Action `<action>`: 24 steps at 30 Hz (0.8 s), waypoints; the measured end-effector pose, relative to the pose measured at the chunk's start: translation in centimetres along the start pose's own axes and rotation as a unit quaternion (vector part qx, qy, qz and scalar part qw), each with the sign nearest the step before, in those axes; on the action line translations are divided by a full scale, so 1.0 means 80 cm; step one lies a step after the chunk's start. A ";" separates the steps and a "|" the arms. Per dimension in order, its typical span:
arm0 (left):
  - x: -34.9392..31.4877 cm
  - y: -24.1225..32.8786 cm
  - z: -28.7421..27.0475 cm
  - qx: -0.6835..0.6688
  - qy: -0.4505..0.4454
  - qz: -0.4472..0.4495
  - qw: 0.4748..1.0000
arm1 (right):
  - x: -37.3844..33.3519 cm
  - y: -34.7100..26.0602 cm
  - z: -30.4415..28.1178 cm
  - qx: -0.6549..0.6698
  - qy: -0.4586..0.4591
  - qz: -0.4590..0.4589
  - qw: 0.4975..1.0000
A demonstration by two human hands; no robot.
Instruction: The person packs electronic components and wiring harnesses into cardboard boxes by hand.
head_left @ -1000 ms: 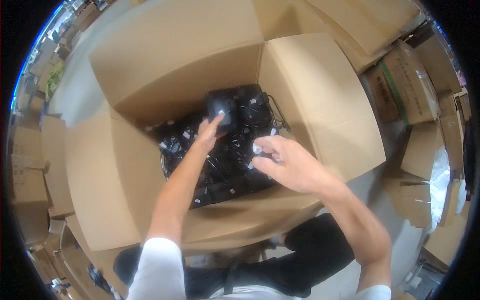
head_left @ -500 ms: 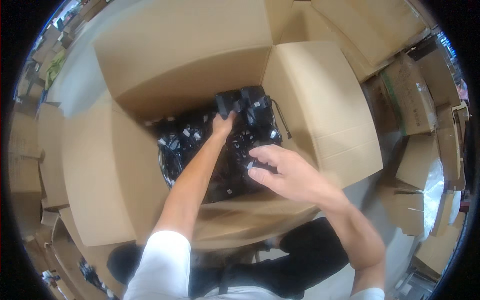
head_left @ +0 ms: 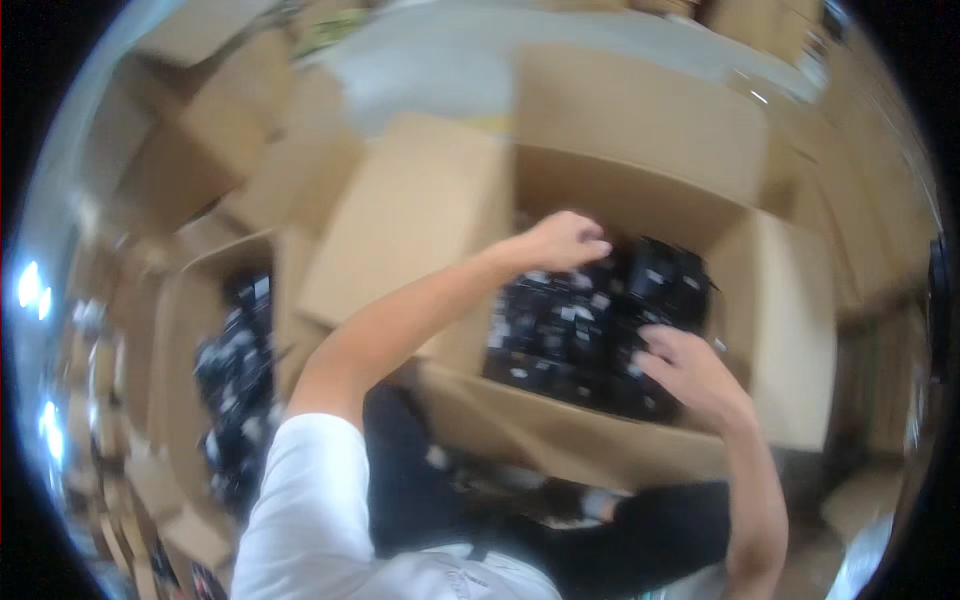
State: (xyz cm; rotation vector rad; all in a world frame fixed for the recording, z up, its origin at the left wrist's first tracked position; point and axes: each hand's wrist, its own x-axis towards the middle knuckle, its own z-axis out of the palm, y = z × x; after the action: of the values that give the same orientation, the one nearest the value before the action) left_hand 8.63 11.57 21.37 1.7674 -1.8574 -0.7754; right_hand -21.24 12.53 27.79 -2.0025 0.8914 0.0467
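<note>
A large cardboard box (head_left: 580, 420) with raised flaps stands in front of me, holding several black devices (head_left: 540, 330) with small white labels or connectors. Near its far left inside corner, above the devices, is my left hand (head_left: 568, 242); its fingers are curled in and nothing shows in them. My right hand (head_left: 690, 368) hovers at the near right part of the box, thumb and fingers apart, beside a taller black unit (head_left: 665, 280). Nothing shows in that hand either. The picture is blurred, so the devices' exact kind cannot be made out.
To my left stands a second cardboard box (head_left: 170, 340) with a jumble of black devices (head_left: 240, 380) in it. More cardboard boxes (head_left: 235, 100) crowd the left and right sides. Grey floor (head_left: 430, 75) shows beyond the boxes. My knees are close to the near wall.
My view has turned left, bringing the second box into sight. My left hand has come away from the black unit at the back and moved left. My right hand stays over the box.
</note>
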 end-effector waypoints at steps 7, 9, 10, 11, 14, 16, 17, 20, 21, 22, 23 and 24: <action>-0.336 -0.024 -0.161 -0.044 0.298 -0.077 0.950 | -0.003 -0.019 0.038 -0.006 -0.094 -0.049 0.994; -0.432 -0.044 -0.209 0.055 0.386 -0.158 0.907 | -0.001 -0.024 0.044 0.004 -0.107 -0.024 0.994; -0.476 -0.064 -0.240 0.156 0.397 -0.168 0.889 | -0.002 -0.031 0.044 -0.004 -0.100 -0.010 0.995; -0.524 -0.106 -0.263 0.207 0.453 -0.191 0.846 | -0.002 -0.037 0.045 -0.010 -0.094 0.002 0.995; -0.638 -0.212 -0.304 0.228 0.436 -0.388 0.779 | -0.001 -0.036 0.037 -0.012 -0.076 0.009 0.997; -0.667 -0.252 -0.287 0.256 0.381 -0.458 0.761 | 0.001 -0.042 0.036 -0.019 -0.058 0.017 0.998; -0.681 -0.275 -0.266 0.201 0.432 -0.411 0.777 | 0.004 -0.044 0.039 -0.021 -0.060 0.015 0.998; -0.652 -0.301 -0.236 0.165 0.412 -0.420 0.791 | 0.010 -0.037 0.039 -0.012 -0.042 0.052 0.998; -0.629 -0.302 -0.228 0.167 0.377 -0.464 0.784 | 0.013 -0.033 0.038 -0.020 -0.045 0.056 0.997; -0.610 -0.305 -0.218 0.193 0.376 -0.484 0.766 | 0.015 -0.030 0.037 -0.027 -0.049 0.057 0.997; -0.594 -0.309 -0.210 0.218 0.375 -0.504 0.747 | 0.018 -0.028 0.038 -0.032 -0.048 0.060 0.997; -0.580 -0.313 -0.208 0.259 0.332 -0.528 0.737 | 0.020 -0.026 0.040 -0.033 -0.050 0.065 0.996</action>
State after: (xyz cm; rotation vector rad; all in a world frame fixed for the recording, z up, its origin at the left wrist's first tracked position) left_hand 41.53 55.95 19.11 2.9429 -0.4658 0.1781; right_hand -17.84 14.69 26.90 -1.9809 0.9655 0.2514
